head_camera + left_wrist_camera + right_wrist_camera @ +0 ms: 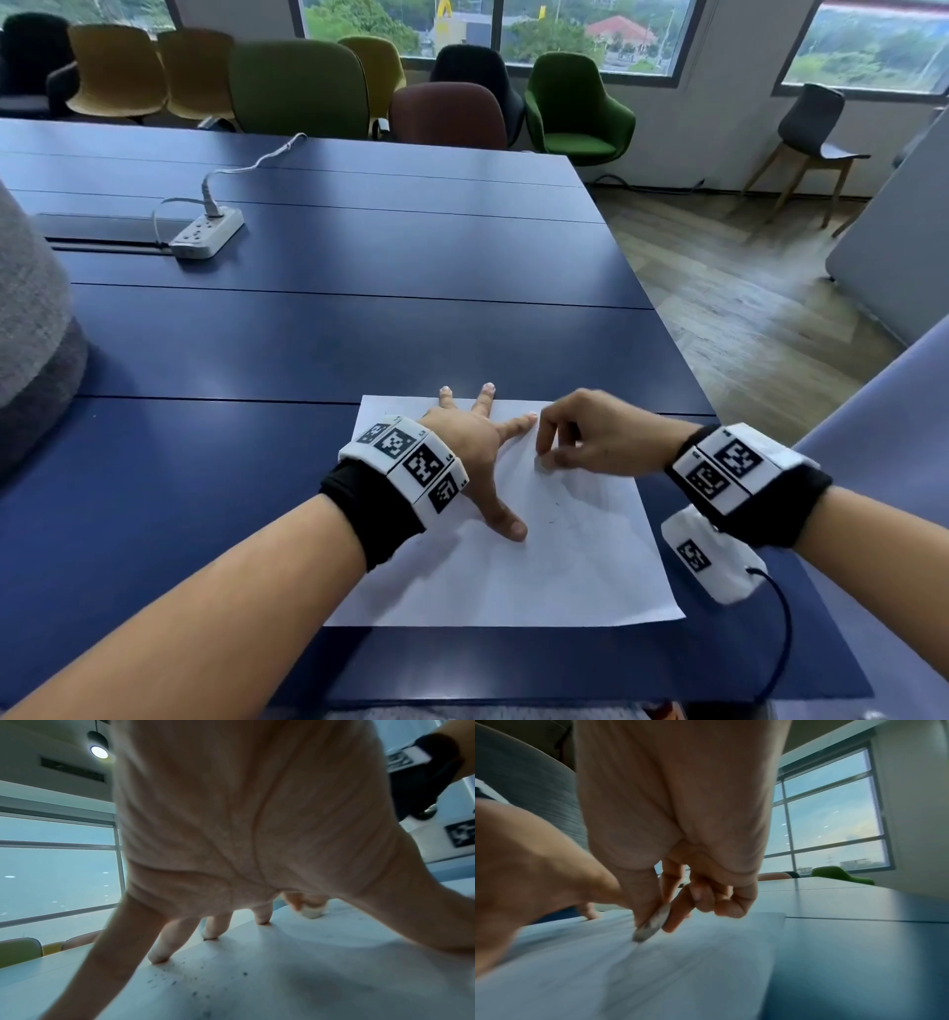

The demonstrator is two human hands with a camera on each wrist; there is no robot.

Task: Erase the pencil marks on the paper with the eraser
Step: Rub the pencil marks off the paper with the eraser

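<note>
A white sheet of paper (554, 565) lies on the dark blue table (308, 334) near its front edge. My left hand (472, 437) is spread flat on the paper's upper left part, fingers straight and pressing it down. My right hand (570, 437) pinches a small whitish eraser (652, 923) between thumb and fingers, its tip against the paper just right of the left hand. The eraser (312, 911) also shows past the left fingers. Faint grey pencil marks (557, 506) remain in the middle of the sheet, and dark eraser crumbs (185, 981) lie by the left fingertips.
A white power strip (205, 234) with a plugged cable sits far back on the left. A grey fabric shape (31, 308) stands at the left edge. The table's right edge runs close beside the paper. Chairs line the windows beyond.
</note>
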